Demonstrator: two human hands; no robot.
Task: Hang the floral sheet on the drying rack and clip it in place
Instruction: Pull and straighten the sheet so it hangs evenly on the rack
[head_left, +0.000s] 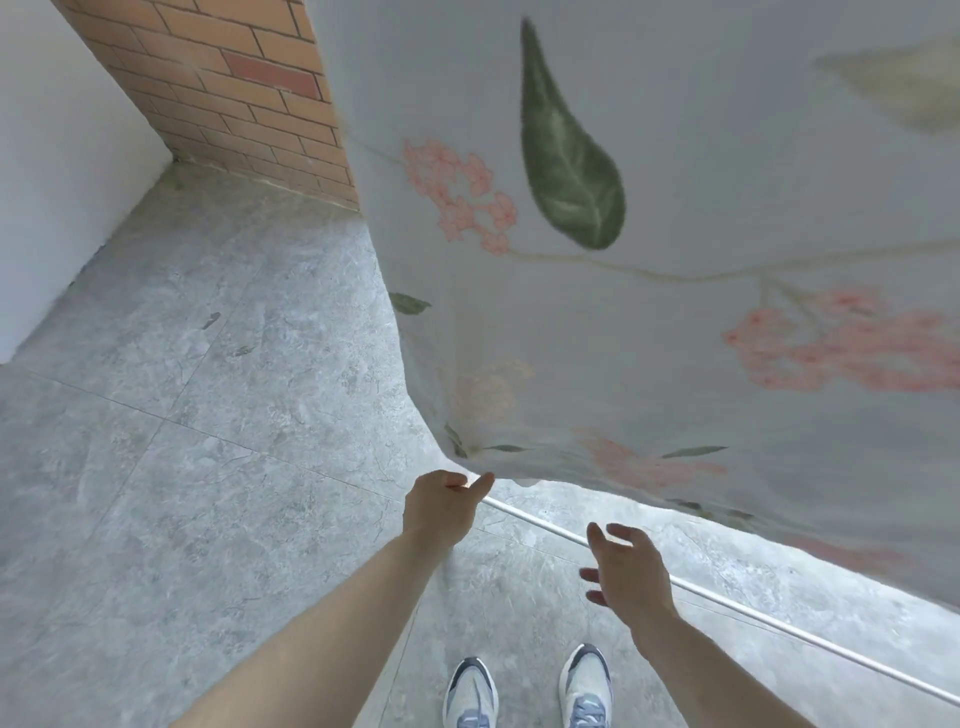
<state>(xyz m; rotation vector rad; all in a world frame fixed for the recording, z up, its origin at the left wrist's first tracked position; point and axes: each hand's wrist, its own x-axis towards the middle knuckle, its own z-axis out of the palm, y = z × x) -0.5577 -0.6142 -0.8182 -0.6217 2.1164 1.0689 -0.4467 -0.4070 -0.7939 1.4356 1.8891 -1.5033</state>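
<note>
One pale, thin fabric sheet printed with pink flower clusters, green leaves and thin stems (675, 234) hangs down across the upper right of the view, its lower edge floating just above the floor and its bottom left corner drawn toward the person. The left hand (441, 506) reaches forward to that corner, thumb and forefinger closed together on the hem. The right hand (626, 566) is held beside it, apart from the cloth, with its fingers spread and loosely bent, holding nothing; the two hands are near each other but not touching. One slim white rail (727, 592) runs low and diagonally under the sheet's edge, passing behind the right hand. Two white and grey sports shoes (527, 693) stand side by side on the grey stone-look floor tiles (182, 415). At upper left one orange brick wall (234, 78) meets one plain white wall (57, 156) in a corner.
</note>
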